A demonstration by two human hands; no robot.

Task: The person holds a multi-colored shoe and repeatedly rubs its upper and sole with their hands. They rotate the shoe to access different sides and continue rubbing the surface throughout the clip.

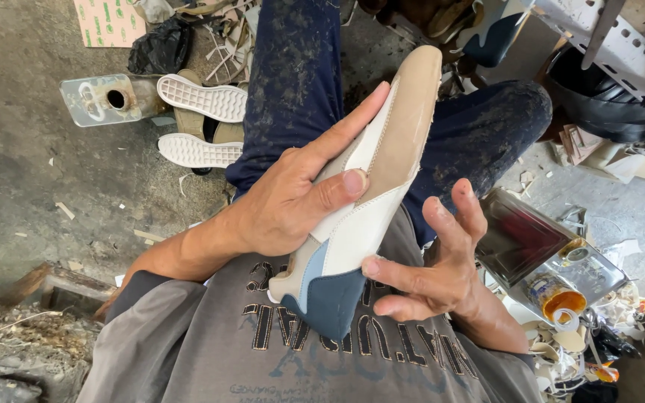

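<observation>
Shoe upper (pixel 360 216), unsoled, is sitting at the centre of the frame, above my lap. My left hand (pixel 293 198) is gripping its waist, thumb over the white panel. My right hand (pixel 431 272) is half open, fingertips touching the navy heel part. It is looking light and fairly firm, probably shaped on a last; the beige toe seems smooth and scuffable, so I am holding mid-body. Two white ribbed soles (pixel 203 123) are lying at upper left.

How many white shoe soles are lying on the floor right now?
2: one white sole beside the metal can, the other white sole just below it, near the person's leg. More may be hidden in the clutter.
</observation>
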